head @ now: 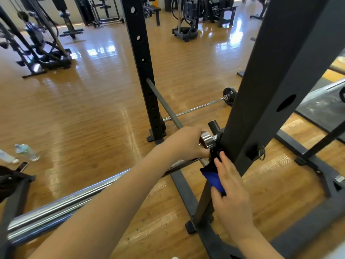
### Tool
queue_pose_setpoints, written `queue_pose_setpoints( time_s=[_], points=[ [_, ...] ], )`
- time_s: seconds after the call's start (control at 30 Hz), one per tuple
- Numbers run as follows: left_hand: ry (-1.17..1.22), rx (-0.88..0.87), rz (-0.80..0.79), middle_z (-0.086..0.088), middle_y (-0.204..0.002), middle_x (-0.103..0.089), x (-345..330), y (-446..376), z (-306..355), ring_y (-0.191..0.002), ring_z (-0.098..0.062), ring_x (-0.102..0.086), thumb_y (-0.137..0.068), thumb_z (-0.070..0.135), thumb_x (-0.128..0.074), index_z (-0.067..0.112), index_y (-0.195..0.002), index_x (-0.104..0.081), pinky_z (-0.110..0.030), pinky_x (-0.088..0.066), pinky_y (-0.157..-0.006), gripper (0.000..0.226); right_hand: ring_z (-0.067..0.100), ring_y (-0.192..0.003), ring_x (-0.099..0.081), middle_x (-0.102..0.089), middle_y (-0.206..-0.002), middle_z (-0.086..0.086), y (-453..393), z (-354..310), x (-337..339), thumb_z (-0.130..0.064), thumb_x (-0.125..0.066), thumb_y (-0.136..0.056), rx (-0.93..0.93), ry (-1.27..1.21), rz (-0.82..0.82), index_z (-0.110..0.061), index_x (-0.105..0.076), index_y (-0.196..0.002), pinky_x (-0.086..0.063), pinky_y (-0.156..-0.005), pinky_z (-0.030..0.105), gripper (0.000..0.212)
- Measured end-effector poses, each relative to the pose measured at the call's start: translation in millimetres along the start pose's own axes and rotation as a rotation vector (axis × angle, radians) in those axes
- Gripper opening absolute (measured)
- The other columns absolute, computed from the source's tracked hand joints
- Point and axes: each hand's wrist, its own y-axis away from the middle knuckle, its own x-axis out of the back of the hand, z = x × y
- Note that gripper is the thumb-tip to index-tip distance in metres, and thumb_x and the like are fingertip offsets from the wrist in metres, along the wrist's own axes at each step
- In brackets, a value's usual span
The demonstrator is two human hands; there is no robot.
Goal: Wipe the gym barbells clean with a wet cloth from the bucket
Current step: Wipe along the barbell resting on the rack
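Note:
A chrome barbell (56, 208) lies across the black rack, running from the lower left up to the rack's near upright (261, 101). My left hand (186, 144) grips the bar beside its shiny chrome collar (208, 140). My right hand (229, 186) holds a blue and black cloth (211, 179) against the bar just under the collar, by the upright; its fingers lie fairly straight over the cloth, and its thumb is hidden. A second barbell (197, 108) with a small black plate lies on the floor beyond. No bucket shows.
The rack's far upright (143, 68) and a grey safety bar (164, 105) stand ahead. Its base frame (308, 165) spreads over the wooden floor at right. Two plastic bottles (26, 151) and a phone (23, 166) lie at left. Gym machines (37, 38) fill the back.

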Motion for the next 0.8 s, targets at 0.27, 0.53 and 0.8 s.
queue_pose_setpoints(
  time_s=[0.27,0.53,0.8],
  points=[
    [-0.453,0.046,0.207,-0.007,-0.159,0.002,-33.8,58.9,-17.9,-0.146,-0.02,0.001,-0.095,0.042,-0.047,0.01,-0.15,0.007,-0.03,0.003,-0.115,0.083,0.026,-0.139,-0.025,-0.033,-0.148,0.017,-21.9,-2.2,-28.2,0.016,-0.069,-0.07,0.021,0.19,-0.068,0.001,-0.032,-0.141,-0.014,-0.116,0.035,0.082],
    [-0.399,0.027,0.225,-0.006,-0.159,-0.009,-34.5,55.0,-20.5,-0.146,-0.017,-0.006,-0.096,0.023,-0.048,0.01,-0.151,-0.001,-0.026,-0.001,-0.116,0.073,0.026,-0.14,-0.025,-0.034,-0.148,0.017,-34.6,-8.0,-33.2,0.002,-0.042,-0.087,0.095,0.146,0.003,-0.003,-0.029,-0.141,-0.016,-0.115,0.036,0.057],
    [-0.381,-0.023,0.185,-0.002,-0.159,0.001,-28.7,66.1,-25.1,-0.146,-0.015,0.002,-0.096,0.032,-0.049,0.014,-0.15,0.008,-0.026,0.004,-0.114,0.081,0.024,-0.134,-0.034,-0.038,-0.141,0.012,-14.3,-1.4,-11.6,0.002,-0.045,-0.082,0.098,0.075,-0.015,0.0,-0.039,-0.136,-0.018,-0.115,0.026,0.054]
  ],
)
